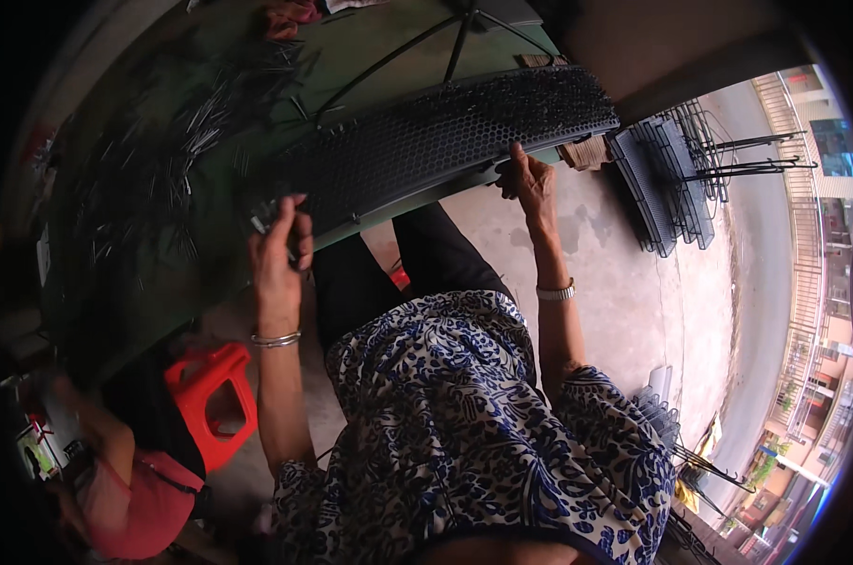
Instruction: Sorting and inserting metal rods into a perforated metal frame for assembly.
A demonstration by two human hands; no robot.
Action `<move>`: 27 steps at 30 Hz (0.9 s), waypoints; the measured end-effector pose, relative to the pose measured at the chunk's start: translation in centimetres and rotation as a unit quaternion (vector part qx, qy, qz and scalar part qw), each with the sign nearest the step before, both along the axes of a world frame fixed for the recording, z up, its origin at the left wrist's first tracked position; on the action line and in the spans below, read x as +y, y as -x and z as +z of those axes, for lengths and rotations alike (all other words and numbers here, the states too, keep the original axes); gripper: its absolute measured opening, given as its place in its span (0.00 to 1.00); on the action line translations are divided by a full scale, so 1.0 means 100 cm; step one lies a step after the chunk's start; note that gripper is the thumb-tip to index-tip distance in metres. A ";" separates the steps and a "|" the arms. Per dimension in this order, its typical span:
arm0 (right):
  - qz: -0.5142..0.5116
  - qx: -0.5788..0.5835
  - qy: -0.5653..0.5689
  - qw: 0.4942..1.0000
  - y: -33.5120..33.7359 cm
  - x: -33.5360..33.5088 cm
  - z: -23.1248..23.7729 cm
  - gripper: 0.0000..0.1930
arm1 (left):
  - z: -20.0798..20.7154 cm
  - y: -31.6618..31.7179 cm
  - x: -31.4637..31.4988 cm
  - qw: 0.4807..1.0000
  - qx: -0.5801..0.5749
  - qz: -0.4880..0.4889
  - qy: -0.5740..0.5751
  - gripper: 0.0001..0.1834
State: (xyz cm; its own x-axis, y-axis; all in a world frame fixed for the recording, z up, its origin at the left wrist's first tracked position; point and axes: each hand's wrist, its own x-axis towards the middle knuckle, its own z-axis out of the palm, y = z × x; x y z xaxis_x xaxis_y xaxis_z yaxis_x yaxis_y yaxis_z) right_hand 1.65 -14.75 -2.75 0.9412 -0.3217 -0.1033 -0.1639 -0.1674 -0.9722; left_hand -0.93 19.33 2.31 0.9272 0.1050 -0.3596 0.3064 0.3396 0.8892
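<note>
Now left fingers (302, 226) pinch shiny pieces (259, 224); right fingers (519, 161), grip unclear, touch black panel (398, 155).

Near me, the person's bare right hand (530, 184) touches the near edge of a long black honeycomb-mesh panel (403, 151); their silver-bangled left hand (283, 240) holds slender glinting pieces (259, 223). A red plastic stool (185, 391) stands by a pink-topped co-worker (134, 513).

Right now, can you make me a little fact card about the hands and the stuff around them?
Left hand: at small shiny pieces, too blurred to tell the grip
Right hand: at the near edge of a black perforated panel
Table: green, with loose thin pieces on the left
Lower left: red stool, person in pink
Right side: dark mesh racks
</note>
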 end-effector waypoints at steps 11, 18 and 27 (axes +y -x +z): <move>0.195 -0.003 -0.060 0.979 0.039 0.022 0.080 0.14 | 0.022 0.013 -0.150 0.968 0.020 -0.230 0.102 0.11; 0.197 0.031 -0.086 0.976 0.038 0.005 0.075 0.12 | 0.003 0.009 -0.165 0.963 0.006 -0.259 0.074 0.13; 0.218 0.042 -0.027 0.975 0.030 -0.001 0.076 0.10 | 0.001 0.005 -0.170 0.961 0.031 -0.267 0.072 0.15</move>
State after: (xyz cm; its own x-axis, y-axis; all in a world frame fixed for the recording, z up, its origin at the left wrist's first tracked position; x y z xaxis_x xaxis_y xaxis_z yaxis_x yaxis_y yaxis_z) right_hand -1.31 -14.86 4.85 0.9748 0.1149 -0.1914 -0.1680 -0.1871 -0.9679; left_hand -1.47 2.32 2.37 0.8117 -0.4343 -0.3906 0.5213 0.2370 0.8198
